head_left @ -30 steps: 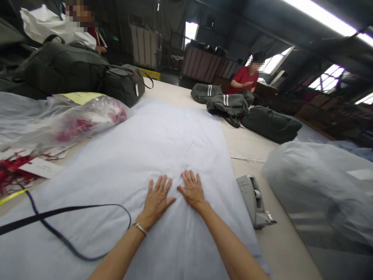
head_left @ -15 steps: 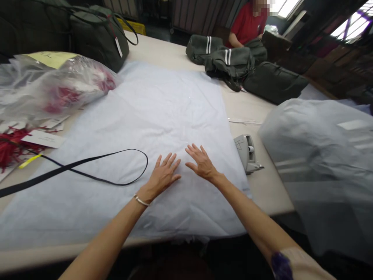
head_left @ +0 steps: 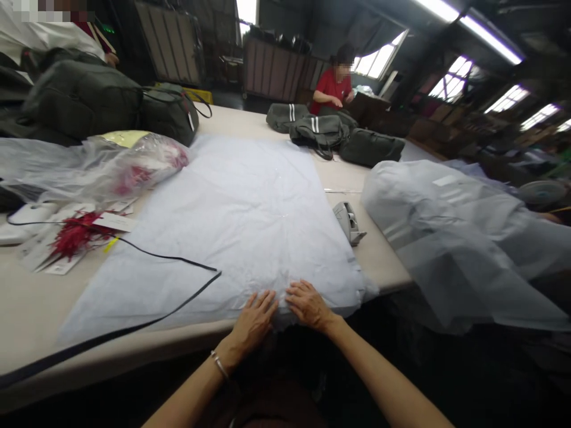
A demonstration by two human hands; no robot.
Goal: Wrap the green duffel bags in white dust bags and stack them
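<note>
A stack of thin, whitish translucent plastic sheets or bags (head_left: 232,220) lies across the table, its near edge crumpled at the table's front. On that near edge rests my left hand (head_left: 255,320), fingers stretched over the plastic and a bracelet on the wrist. Close beside it, my right hand (head_left: 310,306) lies on the same edge with its fingers extended. Both thumbs are mostly hidden. A black strap (head_left: 173,306) runs over the left part of the plastic. At the right border of the stack sits a grey tape dispenser (head_left: 349,224).
Dark green bags (head_left: 96,98) stand at the back left, near a clear bag of red-stringed tags (head_left: 147,169) and loose tags (head_left: 78,238). Further green bags (head_left: 319,128) lie before a person in red (head_left: 330,89). A plastic-wrapped bundle (head_left: 428,202) occupies the right.
Both hands have moved toward me, from the middle of the plastic to its near edge. The view has tilted up, and the strap's loop has become a sharp bend.
</note>
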